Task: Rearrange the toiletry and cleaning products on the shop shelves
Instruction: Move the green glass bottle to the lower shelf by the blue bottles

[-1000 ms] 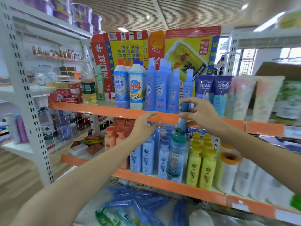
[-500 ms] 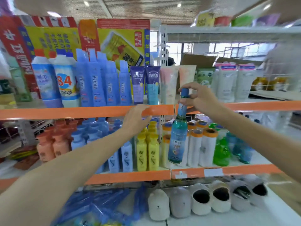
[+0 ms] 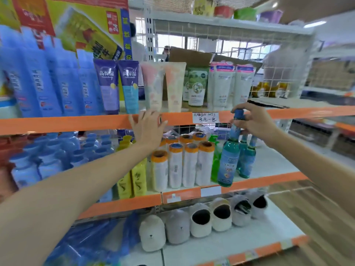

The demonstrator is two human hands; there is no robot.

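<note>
My right hand grips the blue-capped neck of a tall teal bottle, which hangs in front of the middle shelf's orange edge. Two matching teal bottles stand just behind it on that shelf. My left hand rests with straight fingers against the orange edge of the upper shelf. Left of the teal bottles stand a green bottle and several white rolls with orange tops.
Blue bottles, purple tubes and pale tubes fill the upper shelf. Yellow bottles and blue round-capped bottles stand on the middle shelf. Grey and white slippers line the bottom shelf. A handwritten price tag hangs near my right hand.
The view has swung right along the shelves. My right hand has carried the teal bottle right, from in front of the yellow bottles to in front of the matching teal bottles. My left hand slid right along the edge.
</note>
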